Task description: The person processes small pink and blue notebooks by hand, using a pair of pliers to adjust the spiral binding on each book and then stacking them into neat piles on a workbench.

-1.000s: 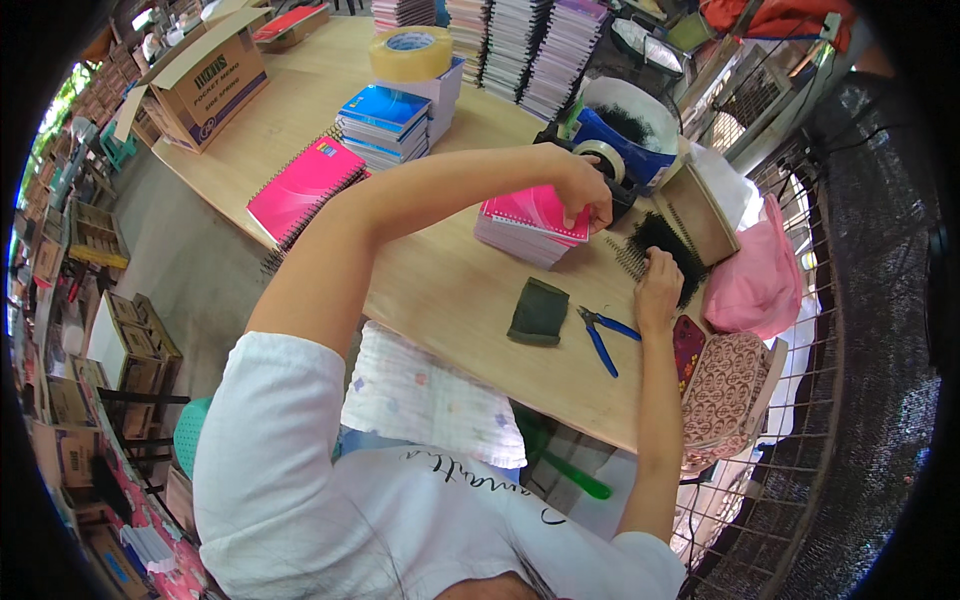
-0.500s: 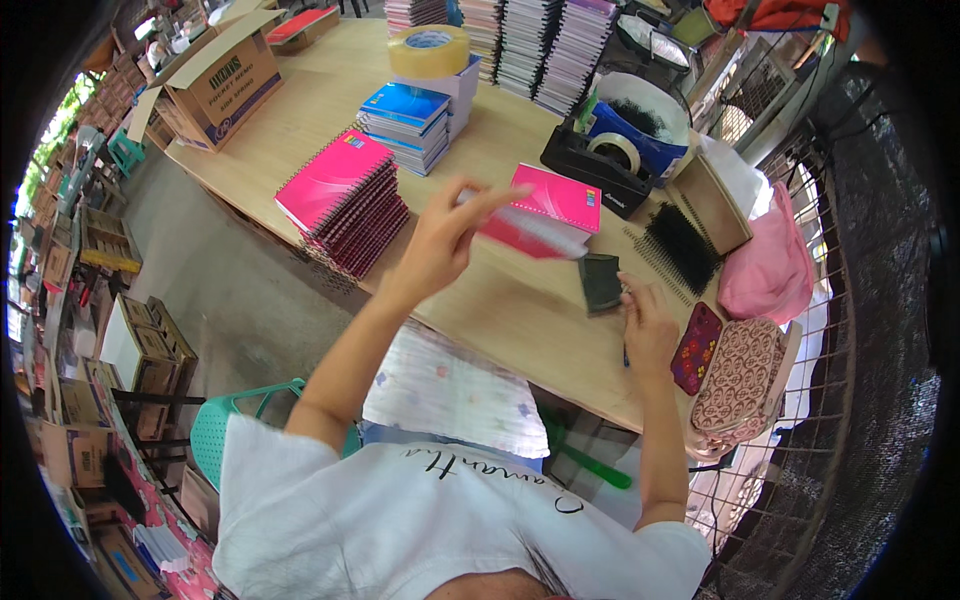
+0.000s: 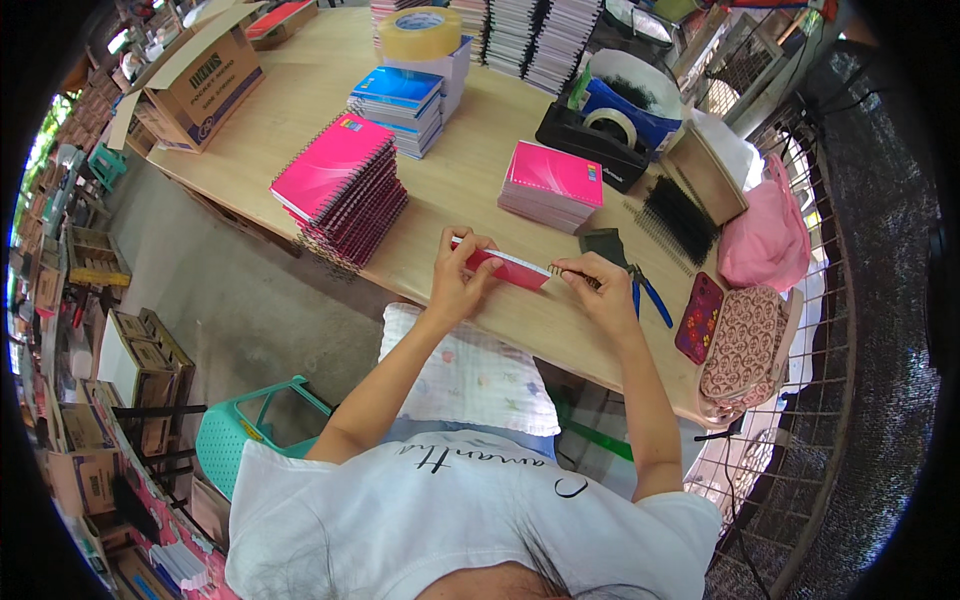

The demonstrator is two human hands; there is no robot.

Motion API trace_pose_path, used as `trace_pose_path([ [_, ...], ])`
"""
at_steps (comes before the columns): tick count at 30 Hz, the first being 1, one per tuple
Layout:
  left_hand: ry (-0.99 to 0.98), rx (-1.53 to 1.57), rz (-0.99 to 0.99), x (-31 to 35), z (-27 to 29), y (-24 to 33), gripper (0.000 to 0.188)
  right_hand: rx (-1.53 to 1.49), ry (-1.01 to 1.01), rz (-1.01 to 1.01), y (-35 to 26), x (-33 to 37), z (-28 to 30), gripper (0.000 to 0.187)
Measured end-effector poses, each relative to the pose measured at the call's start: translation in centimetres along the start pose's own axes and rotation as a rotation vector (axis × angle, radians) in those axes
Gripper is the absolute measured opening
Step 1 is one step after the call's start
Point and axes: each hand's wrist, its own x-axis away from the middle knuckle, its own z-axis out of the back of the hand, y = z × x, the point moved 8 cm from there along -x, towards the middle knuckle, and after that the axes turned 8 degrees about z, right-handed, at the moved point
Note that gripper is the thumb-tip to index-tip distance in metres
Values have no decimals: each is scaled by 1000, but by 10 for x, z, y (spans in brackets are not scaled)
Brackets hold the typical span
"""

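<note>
My left hand [image 3: 462,285] is closed on one end of a thin pink notebook [image 3: 518,270], held up on edge above the near side of the table. At the notebook's other end, my right hand [image 3: 600,290] pinches a dark spiral coil [image 3: 557,271] against the corner of its edge. Just beyond my hands sits a stack of pink notebooks [image 3: 552,178] without coils. To the left stands a taller stack of spiral-bound pink notebooks [image 3: 335,165]. Blue-handled pliers [image 3: 652,296] lie right of my right hand, by a small dark block [image 3: 602,242].
Black coils [image 3: 680,222] lie beside an open box at right. A tape dispenser [image 3: 592,150], a blue notebook stack [image 3: 400,95] and a tape roll [image 3: 423,34] stand farther back. A patterned pouch [image 3: 745,345] rests at the right edge; a cardboard box [image 3: 207,90] is far left.
My left hand has brought a notebook from the pink stack toward me. My right hand has lifted from beside the dark block, now holding a coil at the notebook's edge.
</note>
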Motion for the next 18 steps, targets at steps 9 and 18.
trace_pose_path([
  [9,6,-22,-13,-2,1,2,19,174,33,112,-10,-6,3,17],
  [18,-33,-11,77,-7,-1,2,18,4,42,132,0,-1,-1,14],
])
